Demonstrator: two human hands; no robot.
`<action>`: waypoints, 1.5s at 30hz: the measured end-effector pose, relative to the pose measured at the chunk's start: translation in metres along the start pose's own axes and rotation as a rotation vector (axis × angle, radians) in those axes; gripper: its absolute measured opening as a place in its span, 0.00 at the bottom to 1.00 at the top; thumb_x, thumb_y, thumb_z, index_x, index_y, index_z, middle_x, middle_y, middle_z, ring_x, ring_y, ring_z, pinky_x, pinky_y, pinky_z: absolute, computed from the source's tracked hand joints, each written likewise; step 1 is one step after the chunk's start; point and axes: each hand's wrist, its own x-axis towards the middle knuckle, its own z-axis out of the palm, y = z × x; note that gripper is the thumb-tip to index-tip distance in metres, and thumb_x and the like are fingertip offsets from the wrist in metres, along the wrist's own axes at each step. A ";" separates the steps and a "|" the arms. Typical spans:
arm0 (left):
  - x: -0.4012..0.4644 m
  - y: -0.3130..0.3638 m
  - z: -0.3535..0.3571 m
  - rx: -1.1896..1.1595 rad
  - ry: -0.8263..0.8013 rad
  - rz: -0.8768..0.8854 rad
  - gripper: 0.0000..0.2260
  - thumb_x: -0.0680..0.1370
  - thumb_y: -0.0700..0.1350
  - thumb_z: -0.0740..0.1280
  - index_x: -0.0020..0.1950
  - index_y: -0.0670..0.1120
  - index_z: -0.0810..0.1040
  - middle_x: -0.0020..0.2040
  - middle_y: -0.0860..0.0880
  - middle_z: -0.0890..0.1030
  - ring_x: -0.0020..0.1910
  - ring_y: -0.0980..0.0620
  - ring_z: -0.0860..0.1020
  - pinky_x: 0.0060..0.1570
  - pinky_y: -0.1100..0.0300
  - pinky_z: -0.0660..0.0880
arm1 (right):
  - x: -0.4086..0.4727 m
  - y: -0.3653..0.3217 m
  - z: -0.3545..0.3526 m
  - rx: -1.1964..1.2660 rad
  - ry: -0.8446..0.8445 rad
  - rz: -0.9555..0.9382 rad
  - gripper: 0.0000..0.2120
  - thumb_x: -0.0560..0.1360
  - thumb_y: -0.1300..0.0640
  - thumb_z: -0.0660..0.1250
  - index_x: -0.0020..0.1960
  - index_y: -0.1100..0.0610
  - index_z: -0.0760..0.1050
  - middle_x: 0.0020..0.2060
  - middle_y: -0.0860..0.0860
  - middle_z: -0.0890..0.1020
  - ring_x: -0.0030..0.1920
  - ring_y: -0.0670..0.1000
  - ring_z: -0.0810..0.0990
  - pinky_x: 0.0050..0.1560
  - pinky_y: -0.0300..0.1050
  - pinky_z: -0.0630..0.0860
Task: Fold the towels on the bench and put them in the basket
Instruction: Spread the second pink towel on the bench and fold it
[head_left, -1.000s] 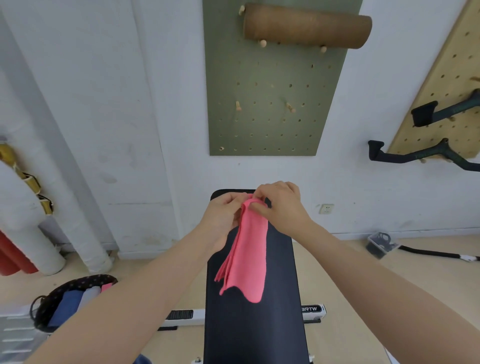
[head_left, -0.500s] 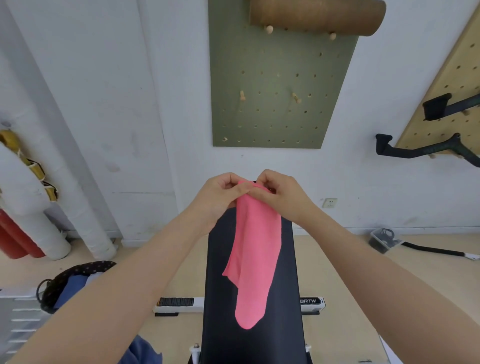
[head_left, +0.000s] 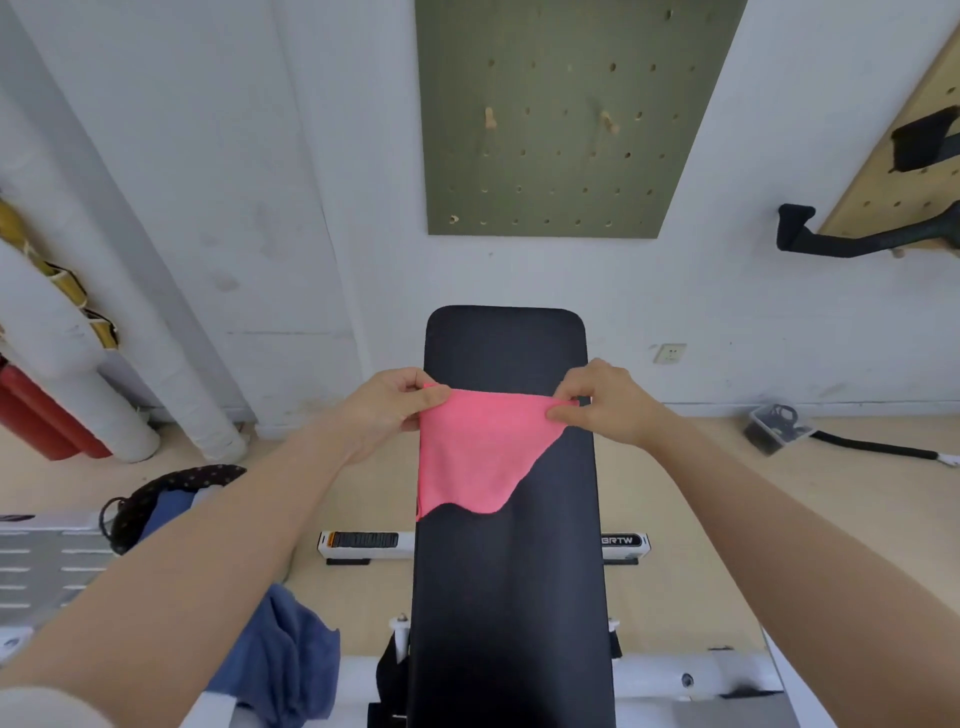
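Pink towel held spread above the far half of the table, its top edge taut across the table's full width. Left hand pinches the left top corner; right hand pinches the right top corner. Lower edge hangs uneven, longer at the left. Basket on the floor, off the table's left edge, partly hidden by the left forearm. Blue towel hangs near the table's near-left corner, partly covered.

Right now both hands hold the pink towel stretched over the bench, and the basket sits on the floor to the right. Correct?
Not quite. The head view shows the basket on the floor to the left. Both the left hand and the right hand do hold the pink towel over the bench.
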 end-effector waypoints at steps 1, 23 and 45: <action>0.000 -0.005 0.002 0.015 -0.066 -0.035 0.08 0.78 0.39 0.64 0.38 0.44 0.73 0.33 0.52 0.77 0.35 0.57 0.75 0.43 0.65 0.76 | -0.003 0.002 0.004 0.091 -0.016 0.038 0.08 0.70 0.55 0.70 0.33 0.54 0.79 0.45 0.49 0.77 0.48 0.50 0.72 0.53 0.41 0.67; 0.179 -0.146 0.047 0.589 0.256 -0.202 0.06 0.76 0.47 0.66 0.42 0.45 0.74 0.36 0.53 0.72 0.35 0.55 0.70 0.40 0.59 0.69 | 0.118 0.142 0.128 0.127 0.075 0.423 0.10 0.76 0.61 0.58 0.50 0.58 0.77 0.46 0.56 0.81 0.44 0.60 0.80 0.48 0.55 0.78; 0.176 -0.258 0.082 1.544 -0.085 0.457 0.37 0.74 0.63 0.52 0.75 0.42 0.51 0.76 0.43 0.56 0.75 0.45 0.58 0.72 0.52 0.48 | 0.033 0.203 0.254 -0.556 0.006 -0.077 0.32 0.76 0.42 0.49 0.76 0.55 0.50 0.75 0.48 0.54 0.73 0.52 0.55 0.71 0.56 0.52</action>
